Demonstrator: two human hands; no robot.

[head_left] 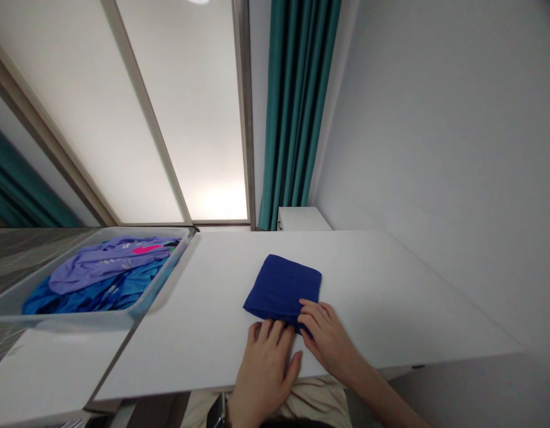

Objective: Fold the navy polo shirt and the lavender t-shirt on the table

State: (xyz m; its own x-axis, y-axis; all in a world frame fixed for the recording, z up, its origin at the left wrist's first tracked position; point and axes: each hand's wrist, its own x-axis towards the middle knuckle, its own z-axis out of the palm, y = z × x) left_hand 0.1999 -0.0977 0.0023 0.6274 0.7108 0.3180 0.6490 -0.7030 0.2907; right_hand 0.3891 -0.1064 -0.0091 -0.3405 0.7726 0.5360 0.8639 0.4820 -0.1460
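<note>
A dark blue cloth point(284, 285), folded into a compact square, lies flat on the white table in front of me. My left hand point(268, 362) rests at its near edge, palm down, fingers stretched forward against the fabric and thumb apart. At the near right corner, my right hand point(324, 333) has its fingers curled over the cloth, with the thumb close to the edge, pinching the fabric there. The cloth's underside and the fingertips' exact hold are partly hidden.
To the left stands a clear plastic bin point(136, 309) holding crumpled purple clothing point(106, 261) and blue clothing point(123, 288). The white table point(190, 345) meets a wall on the right. A green curtain point(297, 107) hangs behind, near a small white cabinet point(304, 219).
</note>
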